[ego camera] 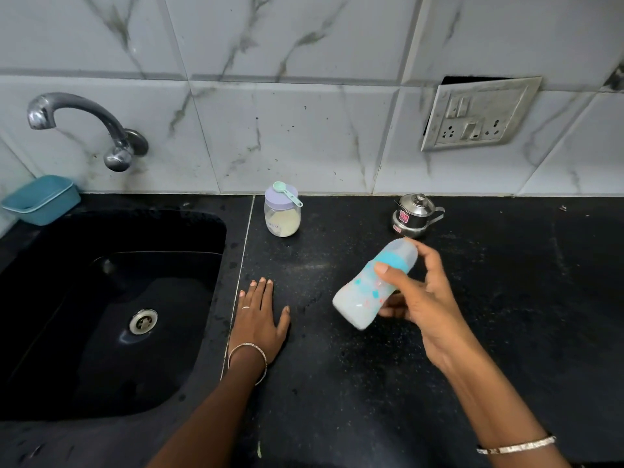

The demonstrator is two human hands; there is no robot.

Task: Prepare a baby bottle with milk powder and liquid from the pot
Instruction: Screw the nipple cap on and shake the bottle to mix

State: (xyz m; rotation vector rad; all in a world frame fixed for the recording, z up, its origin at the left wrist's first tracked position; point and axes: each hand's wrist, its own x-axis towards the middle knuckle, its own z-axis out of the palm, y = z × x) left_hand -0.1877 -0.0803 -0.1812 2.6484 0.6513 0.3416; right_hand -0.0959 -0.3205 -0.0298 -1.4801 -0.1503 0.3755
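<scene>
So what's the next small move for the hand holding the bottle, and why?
Probably tip the baby bottle upright and stand it on the counter: the right hand holds it tilted and capped, with milky liquid inside, while the jar and pot are lidded.

Shiny steel pot, frosted plastic bottle, clear plastic jar, speckled matt stone counter
</scene>
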